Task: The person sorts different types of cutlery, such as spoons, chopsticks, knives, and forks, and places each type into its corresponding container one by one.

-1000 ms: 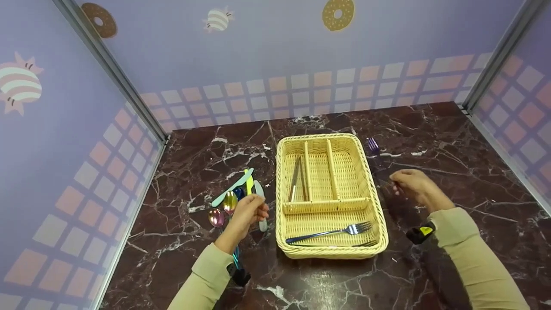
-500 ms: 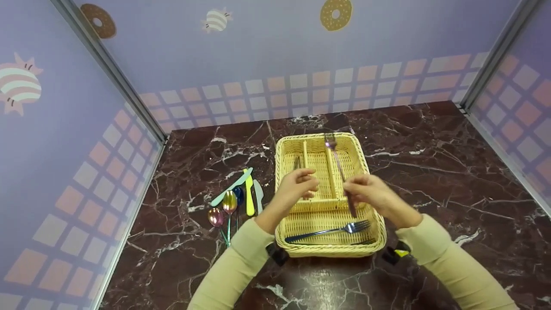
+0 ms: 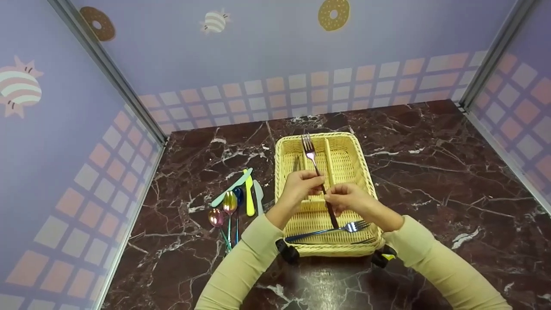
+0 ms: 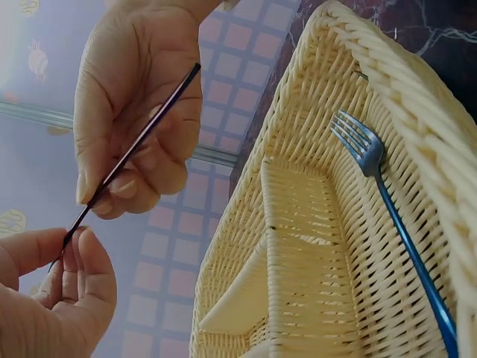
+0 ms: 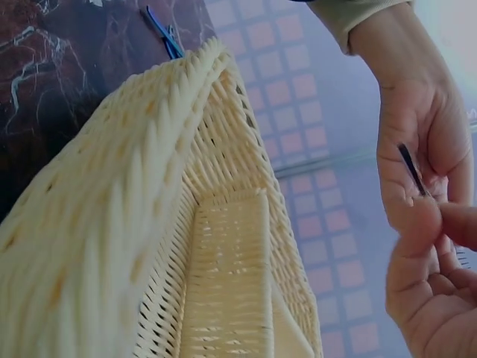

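Above the wicker basket, both hands hold one purple fork, its tines pointing away from the person. The left hand pinches it partway along the handle. Nearer the handle's end, the right hand pinches it too; the left wrist view shows the handle running past those fingers. Below, a blue fork lies crosswise in the basket's front compartment, with another dark piece of cutlery partly visible near the rim. Slim metal cutlery in the back left compartment is mostly hidden by the left hand.
Left of the basket on the marbled tabletop lie a pink spoon, a gold spoon, a blue spoon, a teal knife, a yellow knife and a pale knife. Patterned walls surround the table.
The right hand has lifted the purple fork from the table right of the basket and brought it left over the basket. The left hand has moved right from the spoons and now grips the fork too.
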Demonstrator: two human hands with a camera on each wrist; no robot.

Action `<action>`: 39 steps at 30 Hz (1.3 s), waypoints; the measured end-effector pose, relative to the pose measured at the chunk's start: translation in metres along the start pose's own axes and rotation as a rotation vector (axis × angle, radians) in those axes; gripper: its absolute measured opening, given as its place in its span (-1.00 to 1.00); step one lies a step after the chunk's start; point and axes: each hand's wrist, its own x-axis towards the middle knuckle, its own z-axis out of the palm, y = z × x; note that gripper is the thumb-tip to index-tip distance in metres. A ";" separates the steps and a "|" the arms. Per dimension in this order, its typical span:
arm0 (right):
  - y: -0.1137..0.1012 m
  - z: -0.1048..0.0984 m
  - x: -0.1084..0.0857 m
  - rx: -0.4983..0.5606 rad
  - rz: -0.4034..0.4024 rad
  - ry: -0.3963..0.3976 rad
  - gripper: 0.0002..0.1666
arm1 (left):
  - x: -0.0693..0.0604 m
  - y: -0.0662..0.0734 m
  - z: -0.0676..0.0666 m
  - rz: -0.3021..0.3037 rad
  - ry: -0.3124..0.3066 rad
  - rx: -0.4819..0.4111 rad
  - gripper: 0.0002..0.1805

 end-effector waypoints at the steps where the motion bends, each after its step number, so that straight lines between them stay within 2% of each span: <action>1: 0.000 -0.002 0.000 -0.011 0.006 -0.008 -0.87 | 0.000 0.001 -0.001 0.014 -0.013 0.011 -0.77; 3: -0.002 -0.007 -0.001 -0.050 0.013 -0.011 -0.82 | -0.002 0.005 -0.002 0.063 -0.038 0.065 -0.75; 5: -0.002 -0.016 -0.002 -0.101 0.017 0.024 -0.73 | -0.003 0.008 -0.004 0.133 -0.060 0.158 -0.77; 7: 0.000 -0.030 -0.001 -0.147 0.001 0.103 -0.64 | -0.005 0.010 -0.005 0.216 -0.073 0.296 -0.78; 9: 0.003 -0.048 -0.001 -0.211 -0.036 0.216 -0.61 | -0.007 0.010 -0.006 0.306 -0.097 0.459 -0.81; 12: 0.013 -0.080 0.000 -0.429 -0.128 0.418 -0.64 | -0.012 0.004 -0.002 0.412 -0.147 0.711 -0.84; 15: 0.026 -0.111 -0.002 -0.708 -0.168 0.556 -0.64 | -0.018 -0.007 0.003 0.464 -0.245 0.945 -0.85; 17: 0.033 -0.128 -0.005 -0.851 -0.153 0.590 -0.59 | -0.021 -0.016 0.007 0.488 -0.324 1.115 -0.84; 19: 0.040 -0.142 -0.008 -0.936 -0.113 0.587 -0.50 | -0.023 -0.025 0.010 0.543 -0.402 1.256 -0.84; 22: 0.050 -0.156 -0.012 -1.022 -0.052 0.590 -0.39 | -0.024 -0.039 0.015 0.623 -0.479 1.423 -0.83; 25: 0.059 -0.165 -0.015 -1.069 -0.034 0.599 -0.36 | -0.022 -0.051 0.017 0.599 -0.533 1.500 -0.81; 29: 0.065 -0.170 -0.016 -1.085 -0.022 0.602 -0.35 | -0.019 -0.063 0.019 0.483 -0.582 1.527 -0.78; 32: 0.067 -0.170 -0.016 -1.072 -0.006 0.588 -0.35 | -0.018 -0.070 0.019 0.422 -0.610 1.530 -0.66; 36: 0.065 -0.168 -0.015 -1.043 0.022 0.559 -0.33 | -0.018 -0.077 0.019 0.392 -0.639 1.541 -0.57; 39: 0.064 -0.167 -0.015 -1.026 0.046 0.544 -0.32 | -0.018 -0.081 0.020 0.393 -0.617 1.539 -0.58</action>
